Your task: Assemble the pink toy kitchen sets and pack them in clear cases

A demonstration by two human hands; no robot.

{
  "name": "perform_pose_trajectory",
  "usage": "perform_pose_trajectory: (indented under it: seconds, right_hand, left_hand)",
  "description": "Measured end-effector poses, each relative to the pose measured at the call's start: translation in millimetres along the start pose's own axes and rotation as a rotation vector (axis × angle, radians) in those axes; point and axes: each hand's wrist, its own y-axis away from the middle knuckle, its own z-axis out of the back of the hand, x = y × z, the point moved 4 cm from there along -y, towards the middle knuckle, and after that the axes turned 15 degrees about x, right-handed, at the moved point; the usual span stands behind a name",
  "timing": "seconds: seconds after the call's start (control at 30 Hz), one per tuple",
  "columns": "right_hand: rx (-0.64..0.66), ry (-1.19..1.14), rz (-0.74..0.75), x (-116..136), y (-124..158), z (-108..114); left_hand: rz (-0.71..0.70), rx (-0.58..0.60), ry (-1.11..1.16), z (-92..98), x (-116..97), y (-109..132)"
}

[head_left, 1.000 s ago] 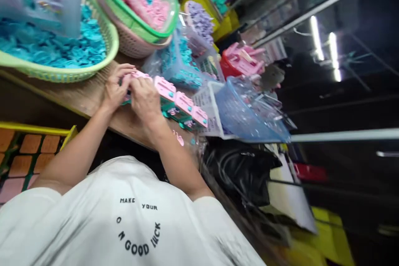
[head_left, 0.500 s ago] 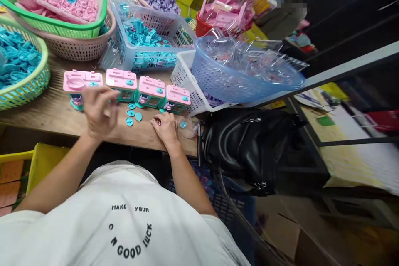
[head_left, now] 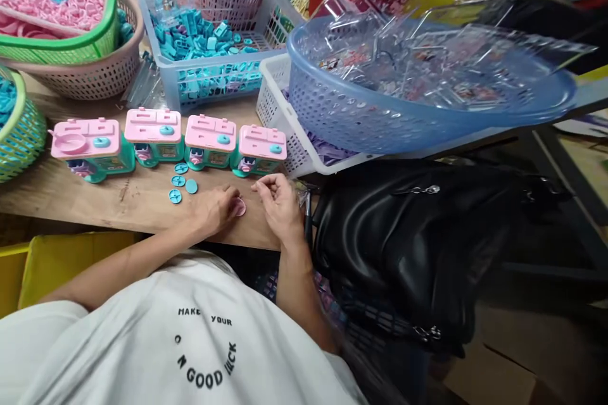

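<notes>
Four-in-a-row is how several small toy kitchen stoves stand, pink on top and teal below, such as the second one (head_left: 153,124). A pink toy pan (head_left: 71,142) rests on the leftmost. My left hand (head_left: 216,210) lies low over the table, its fingers closed at the edge of a small round pink piece (head_left: 240,206). Beside it, my right hand (head_left: 281,205) is raised slightly with thumb and forefinger pinched; anything between them is too small to make out. Several teal discs (head_left: 178,181) lie on the wood left of my hands.
Behind the stoves stands a clear blue basket (head_left: 209,69) of teal parts. A blue oval basket (head_left: 342,117) of clear plastic packaging rests on a white basket (head_left: 285,139) at right. A black leather bag (head_left: 389,221) sits by the table's right end. Green basket (head_left: 102,44) at left.
My left hand has come down from in front of the stoves to the table, rightward, at the pink piece. My right hand has lifted from the table into a pinch. The view has shifted.
</notes>
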Motion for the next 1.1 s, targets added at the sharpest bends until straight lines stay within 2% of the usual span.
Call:
perform_pose_trajectory:
  seconds: [0.17,0.3,0.37,0.43,0.53,0.67,0.8,0.93,1.03,1.1]
  right_hand:
    - [-0.006,-0.149,0.038,-4,21,-14]
    - [-0.010,-0.288,-0.011,-18,13,-30]
    - [-0.066,-0.335,-0.034,-23,6,-34]
    - [-0.142,-0.350,-0.037,-23,1,-38]
    - [-0.192,-0.329,-0.005,-17,-1,-45]
    - [-0.131,-0.279,0.013,-14,1,-55]
    - [-0.128,-0.117,0.055,-14,2,-55]
    - [-0.011,0.066,0.177,-7,0,-52]
    - [0.090,0.073,0.244,-2,-3,-50]
    - [0.130,0.041,0.229,-3,-5,-48]
  left_hand:
    - [-0.044,-0.022,0.434,9.7,17,2]
    - [0.003,0.061,0.995,8.8,24,8]
    - [0.036,0.083,1.223,6.5,21,10]
    - [0.028,0.078,1.356,6.0,18,12]
    - [-0.005,0.050,1.440,7.5,18,14]
    - [0.020,-0.015,1.494,12.1,26,17]
    - [0.033,0.008,1.526,16.6,30,20]
    - [0.066,0.036,1.611,17.1,33,19]
    - [0.103,0.028,1.638,15.5,38,16]
    - [0.111,0.043,1.643,13.9,41,15]
